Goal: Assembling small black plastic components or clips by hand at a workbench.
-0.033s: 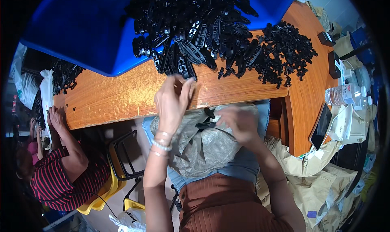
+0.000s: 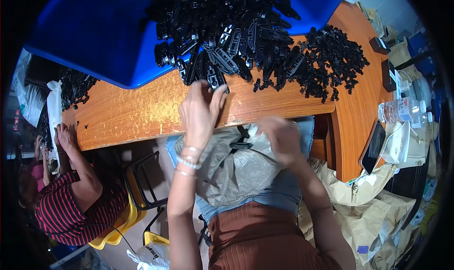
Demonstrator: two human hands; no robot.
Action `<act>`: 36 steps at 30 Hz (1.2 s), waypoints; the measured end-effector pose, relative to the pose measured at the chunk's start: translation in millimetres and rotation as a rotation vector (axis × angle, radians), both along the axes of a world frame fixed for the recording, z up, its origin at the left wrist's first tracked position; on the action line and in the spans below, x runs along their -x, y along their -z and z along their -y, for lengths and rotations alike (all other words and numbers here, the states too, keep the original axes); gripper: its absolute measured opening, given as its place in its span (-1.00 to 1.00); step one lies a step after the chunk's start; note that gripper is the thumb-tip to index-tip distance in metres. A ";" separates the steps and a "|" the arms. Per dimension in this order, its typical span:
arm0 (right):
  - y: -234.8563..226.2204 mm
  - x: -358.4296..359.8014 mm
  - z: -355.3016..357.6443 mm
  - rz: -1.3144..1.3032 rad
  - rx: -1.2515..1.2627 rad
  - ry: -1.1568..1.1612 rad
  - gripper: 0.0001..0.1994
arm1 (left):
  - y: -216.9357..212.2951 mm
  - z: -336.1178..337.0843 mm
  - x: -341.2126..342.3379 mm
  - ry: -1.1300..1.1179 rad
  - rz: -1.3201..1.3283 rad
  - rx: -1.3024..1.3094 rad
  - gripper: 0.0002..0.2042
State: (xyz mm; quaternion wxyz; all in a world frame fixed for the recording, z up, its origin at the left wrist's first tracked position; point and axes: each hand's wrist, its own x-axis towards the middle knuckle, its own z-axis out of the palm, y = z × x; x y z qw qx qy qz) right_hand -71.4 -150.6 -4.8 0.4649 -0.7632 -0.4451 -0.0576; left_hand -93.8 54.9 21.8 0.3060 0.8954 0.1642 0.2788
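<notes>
My left hand [image 2: 197, 113] reaches over the table edge to the near side of a heap of black plastic clips [image 2: 222, 43]. Its thumb and fingers are apart, on either side of the nearest long clip [image 2: 214, 77]; no firm grip shows. Smeared by motion, my right hand [image 2: 280, 138] hovers above the grey woven sack [image 2: 236, 175] on my lap, and its fingers cannot be read. A black clip [image 2: 240, 145] lies on the sack's folds just left of that hand.
A blue bin [image 2: 94, 43] stands tilted behind the heap. Small black parts [image 2: 336, 57] are piled at the right. A water bottle [image 2: 399, 110] and a phone [image 2: 373, 147] lie farther right. A person in a striped shirt [image 2: 80, 206] sits at the left on a yellow chair [image 2: 113, 230].
My left hand has edged slightly farther toward the clip heap. My right hand has shifted a little to the right, leaving more of the clip on the sack in sight.
</notes>
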 end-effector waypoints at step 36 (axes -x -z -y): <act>-36.1 3.9 -19.3 -0.556 -0.366 0.069 -0.87 | 5.7 32.7 55.7 0.315 0.014 0.575 -0.78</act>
